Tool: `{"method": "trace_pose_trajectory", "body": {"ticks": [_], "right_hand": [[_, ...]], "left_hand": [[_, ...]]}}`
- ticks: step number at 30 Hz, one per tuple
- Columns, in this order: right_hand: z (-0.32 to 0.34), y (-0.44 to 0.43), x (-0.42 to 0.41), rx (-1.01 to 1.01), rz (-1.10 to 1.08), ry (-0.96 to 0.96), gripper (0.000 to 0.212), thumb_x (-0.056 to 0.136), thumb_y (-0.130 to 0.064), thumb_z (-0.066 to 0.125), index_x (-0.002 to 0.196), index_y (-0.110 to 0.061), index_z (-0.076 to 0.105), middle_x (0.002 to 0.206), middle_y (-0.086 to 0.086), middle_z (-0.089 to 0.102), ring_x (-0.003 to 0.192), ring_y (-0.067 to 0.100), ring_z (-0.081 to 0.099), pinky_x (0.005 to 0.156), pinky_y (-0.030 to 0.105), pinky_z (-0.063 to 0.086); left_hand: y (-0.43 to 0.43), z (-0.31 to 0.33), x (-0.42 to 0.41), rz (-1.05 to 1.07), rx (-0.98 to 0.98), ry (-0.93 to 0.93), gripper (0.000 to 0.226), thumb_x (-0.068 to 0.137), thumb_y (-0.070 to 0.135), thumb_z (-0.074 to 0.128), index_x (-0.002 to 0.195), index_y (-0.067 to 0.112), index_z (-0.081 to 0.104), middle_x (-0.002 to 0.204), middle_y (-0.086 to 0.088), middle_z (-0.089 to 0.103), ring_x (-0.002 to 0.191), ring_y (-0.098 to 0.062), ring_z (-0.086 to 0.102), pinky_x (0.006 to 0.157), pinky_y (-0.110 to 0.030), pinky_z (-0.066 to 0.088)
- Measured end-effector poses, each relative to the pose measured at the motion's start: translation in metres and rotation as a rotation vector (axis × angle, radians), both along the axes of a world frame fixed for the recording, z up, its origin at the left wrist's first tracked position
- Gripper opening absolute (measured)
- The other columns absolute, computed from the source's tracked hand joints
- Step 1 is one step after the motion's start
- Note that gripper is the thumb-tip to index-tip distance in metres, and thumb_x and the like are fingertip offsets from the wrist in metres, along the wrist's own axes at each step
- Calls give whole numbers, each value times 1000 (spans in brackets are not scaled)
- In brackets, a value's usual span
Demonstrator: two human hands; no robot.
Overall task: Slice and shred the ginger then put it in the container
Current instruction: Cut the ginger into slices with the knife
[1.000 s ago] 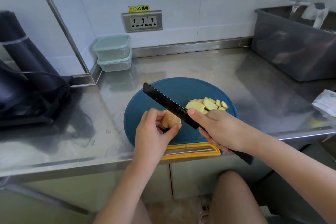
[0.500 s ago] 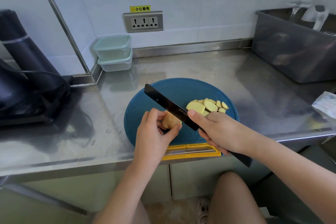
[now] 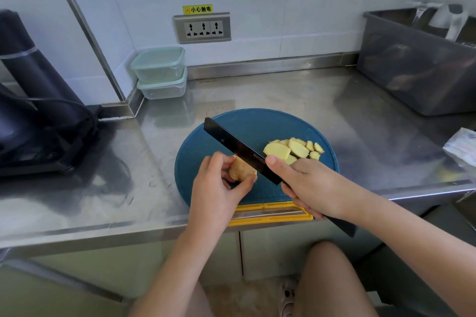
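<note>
Risk: the left hand (image 3: pixel 219 185) has its grip pinched on the short tan ginger stub (image 3: pixel 240 168) on the round blue cutting board (image 3: pixel 247 123), right beside the long black knife (image 3: pixel 231 141) clamped in the right hand (image 3: pixel 306 188), so a slipping stub could put skin under the edge.

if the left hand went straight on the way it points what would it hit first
Likely the knife blade: the left hand points up and right, pinching the ginger just beside it. The slices lie beyond. Blade height is unclear.
</note>
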State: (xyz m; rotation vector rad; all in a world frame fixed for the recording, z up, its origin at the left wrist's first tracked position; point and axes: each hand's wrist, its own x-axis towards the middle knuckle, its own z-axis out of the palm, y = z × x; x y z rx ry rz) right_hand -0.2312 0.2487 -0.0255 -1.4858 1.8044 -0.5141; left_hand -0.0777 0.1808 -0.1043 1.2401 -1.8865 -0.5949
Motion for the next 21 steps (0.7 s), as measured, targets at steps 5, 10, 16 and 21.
{"method": "trace_pose_trajectory", "body": {"ticks": [5, 10, 16, 21], "right_hand": [[-3, -1, 0, -34, -12, 21, 61, 94, -56, 26, 57, -10, 40, 39, -4, 35, 30, 9, 35, 46, 20, 37], [-10, -2, 5, -80, -18, 43, 64, 87, -64, 25, 59, -9, 41, 50, 4, 35, 40, 10, 31, 53, 30, 36], [-11, 2, 15, -117, -17, 229, 62, 93, -56, 18, 57, -10, 38, 52, 4, 35, 44, 11, 32, 49, 20, 31], [-2, -1, 18, -70, 11, 272, 57, 96, -53, 14, 59, -16, 36, 55, 5, 39, 48, 13, 38, 51, 26, 37]], "left_hand": [[0, -1, 0, 10, -19, -14, 40, 72, 42, 75, 101, 24, 55, 95, 9, 54, 81, -4, 57, 62, -8, 46], [3, 3, 1, 35, 11, 2, 38, 70, 41, 77, 96, 25, 54, 92, 10, 56, 77, -1, 57, 61, -5, 46], [2, 10, 2, 49, 123, 46, 38, 67, 40, 81, 91, 25, 56, 87, 10, 62, 75, -3, 59, 60, -8, 45], [0, 12, 2, 43, 152, 34, 36, 67, 40, 81, 89, 26, 56, 85, 10, 62, 74, -4, 59, 58, -6, 46]]}}
